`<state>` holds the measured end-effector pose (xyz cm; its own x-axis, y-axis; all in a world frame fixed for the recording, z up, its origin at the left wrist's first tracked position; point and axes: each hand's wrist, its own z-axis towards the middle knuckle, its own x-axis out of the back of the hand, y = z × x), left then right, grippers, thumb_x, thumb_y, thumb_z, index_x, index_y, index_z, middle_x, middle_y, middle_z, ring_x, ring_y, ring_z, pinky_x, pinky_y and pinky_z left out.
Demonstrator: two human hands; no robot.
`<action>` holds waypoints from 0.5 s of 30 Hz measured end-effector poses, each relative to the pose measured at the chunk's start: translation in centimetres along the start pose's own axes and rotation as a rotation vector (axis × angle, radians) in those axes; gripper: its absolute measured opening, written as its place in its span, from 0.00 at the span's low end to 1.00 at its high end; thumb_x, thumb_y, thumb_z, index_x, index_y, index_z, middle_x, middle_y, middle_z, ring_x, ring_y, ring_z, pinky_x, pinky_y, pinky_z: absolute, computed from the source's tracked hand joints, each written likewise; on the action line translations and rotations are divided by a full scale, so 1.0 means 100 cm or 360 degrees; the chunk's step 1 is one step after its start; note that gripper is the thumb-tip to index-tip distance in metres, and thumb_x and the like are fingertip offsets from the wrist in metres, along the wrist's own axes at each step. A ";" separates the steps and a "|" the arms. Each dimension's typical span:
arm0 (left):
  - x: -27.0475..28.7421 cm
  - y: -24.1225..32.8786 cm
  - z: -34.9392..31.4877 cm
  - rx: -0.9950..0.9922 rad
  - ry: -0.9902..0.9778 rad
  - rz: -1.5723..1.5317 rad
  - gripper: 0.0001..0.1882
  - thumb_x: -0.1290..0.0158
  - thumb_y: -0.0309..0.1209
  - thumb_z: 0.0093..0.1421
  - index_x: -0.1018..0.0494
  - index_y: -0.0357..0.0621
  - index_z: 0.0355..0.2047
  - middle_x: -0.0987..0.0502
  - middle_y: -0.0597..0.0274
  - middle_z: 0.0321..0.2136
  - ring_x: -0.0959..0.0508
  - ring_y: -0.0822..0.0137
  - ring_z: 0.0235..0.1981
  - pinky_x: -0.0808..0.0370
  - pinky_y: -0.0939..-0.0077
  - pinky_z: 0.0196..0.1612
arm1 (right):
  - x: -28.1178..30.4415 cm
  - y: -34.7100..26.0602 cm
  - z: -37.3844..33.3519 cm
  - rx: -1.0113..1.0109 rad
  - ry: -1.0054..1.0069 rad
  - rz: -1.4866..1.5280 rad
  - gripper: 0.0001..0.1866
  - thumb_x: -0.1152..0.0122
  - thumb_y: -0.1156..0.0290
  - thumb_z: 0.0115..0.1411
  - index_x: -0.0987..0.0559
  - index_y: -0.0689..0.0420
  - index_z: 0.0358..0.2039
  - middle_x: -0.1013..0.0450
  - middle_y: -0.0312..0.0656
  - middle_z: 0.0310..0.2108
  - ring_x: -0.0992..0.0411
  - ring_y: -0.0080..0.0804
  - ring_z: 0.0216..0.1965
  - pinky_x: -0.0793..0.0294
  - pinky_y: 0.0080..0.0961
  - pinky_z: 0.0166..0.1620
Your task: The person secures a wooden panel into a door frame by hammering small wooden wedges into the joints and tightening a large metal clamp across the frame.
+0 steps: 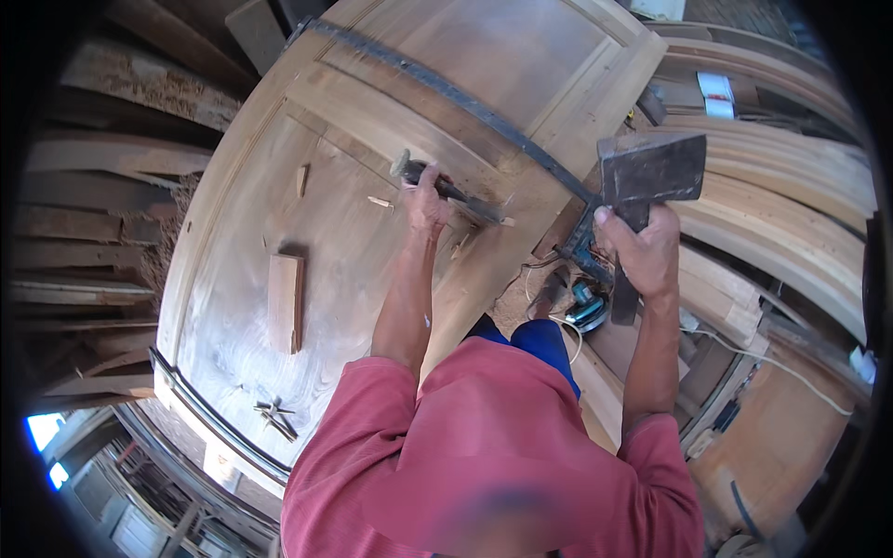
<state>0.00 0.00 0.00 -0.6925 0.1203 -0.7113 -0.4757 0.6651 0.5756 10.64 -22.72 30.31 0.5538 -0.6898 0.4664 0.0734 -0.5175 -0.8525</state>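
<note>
Left grip point(429, 201) wraps chisel point(473, 205), right grip point(648, 246) clasps mallet point(651, 169)
Off-centre blows could deflect the chisel — gouging the door point(342, 232).

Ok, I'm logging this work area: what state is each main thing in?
Chisel: gripped in left hand, slanted over the wooden door
Broad-headed tool: gripped in right hand, apart from chisel
Wooden door: lying flat
Metal bar: across the door, tightness unclear
Wood block: lying on the door
Teal power tool: set down, power unclear
</note>
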 end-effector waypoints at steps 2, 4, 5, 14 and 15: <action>-0.020 -0.024 -0.026 0.0034 0.0054 -0.0052 0.14 0.41 0.21 0.60 0.33 0.46 0.42 0.26 0.61 0.30 0.22 0.64 0.29 0.21 0.66 0.34 | 0.008 -0.035 0.016 0.0238 -0.0053 -0.0174 0.12 0.32 0.71 0.57 0.20 0.62 0.40 0.25 0.36 0.26 0.30 0.18 0.24 0.30 0.21 0.29; -0.018 0.026 0.008 -0.0015 -0.0045 0.0100 0.13 0.40 0.22 0.61 0.33 0.46 0.41 0.26 0.62 0.29 0.23 0.67 0.28 0.23 0.70 0.32 | -0.045 -0.072 0.037 0.0421 0.0018 -0.0016 0.11 0.32 0.71 0.57 0.20 0.62 0.38 0.25 0.35 0.26 0.30 0.18 0.24 0.31 0.21 0.29; -0.016 0.022 0.001 -0.0005 -0.0025 0.0127 0.12 0.40 0.24 0.61 0.32 0.45 0.40 0.26 0.64 0.28 0.24 0.70 0.26 0.26 0.74 0.30 | -0.056 -0.089 0.045 0.0554 -0.0006 -0.0004 0.11 0.31 0.71 0.57 0.20 0.62 0.37 0.26 0.35 0.25 0.31 0.18 0.24 0.31 0.20 0.29; -0.006 0.024 -0.003 -0.0003 -0.0155 0.0238 0.09 0.40 0.25 0.61 0.30 0.45 0.37 0.25 0.67 0.27 0.24 0.73 0.28 0.26 0.75 0.33 | -0.180 -0.179 0.113 0.1323 -0.0091 -0.0578 0.12 0.33 0.67 0.59 0.20 0.63 0.37 0.21 0.46 0.28 0.22 0.35 0.30 0.24 0.30 0.35; -0.007 0.028 -0.002 -0.0021 -0.0090 0.0260 0.09 0.40 0.27 0.62 0.30 0.45 0.36 0.24 0.68 0.25 0.25 0.75 0.27 0.28 0.77 0.32 | -0.198 -0.175 0.123 0.1285 -0.0200 -0.0976 0.15 0.33 0.64 0.58 0.19 0.64 0.38 0.19 0.51 0.32 0.19 0.43 0.34 0.22 0.35 0.38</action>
<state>-0.94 1.63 2.12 -0.7297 0.2674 -0.6293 -0.3667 0.6237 0.6903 8.61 6.18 33.08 0.3126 -0.3388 0.8874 0.8850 -0.2354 -0.4016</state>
